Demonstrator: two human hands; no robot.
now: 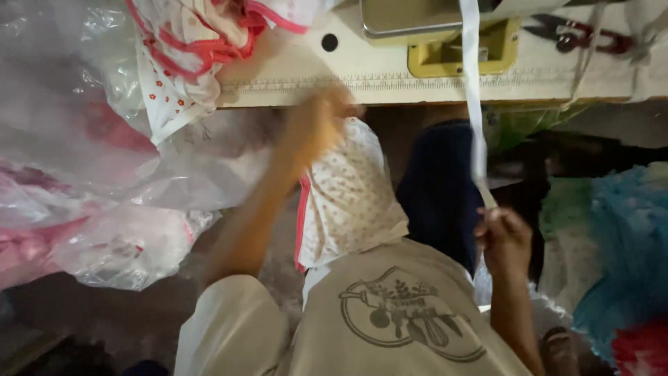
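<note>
1. White cotton piece with small red dots and a pink-red edge hangs below the table edge, in front of the person's chest.
2. Left hand is raised at the top of that piece, just under the table edge; motion blur hides the fingers, so cannot tell whether they are closed on the cloth or only against it.
3. Right hand is lower and to the right, fingers pinched together on a white tape strip.
4. The strip runs up from the right hand, taut and near vertical, across the table edge and onto the sewing machine bed at the top.
5. Table is pale wood with a ruler scale printed along its front edge and a round black hole near the cloth pile.
6. Yellow plate sits on the table just behind the strip.
7. Red-handled snips lie on the table, top right, well apart from both hands.
8. More dotted white cloth with red trim is heaped on the table's left end, spilling over the edge.
9. Clear plastic bags holding pink and white fabric fill the left side.
10. Blue and red netted fabric sits low on the right.
</note>
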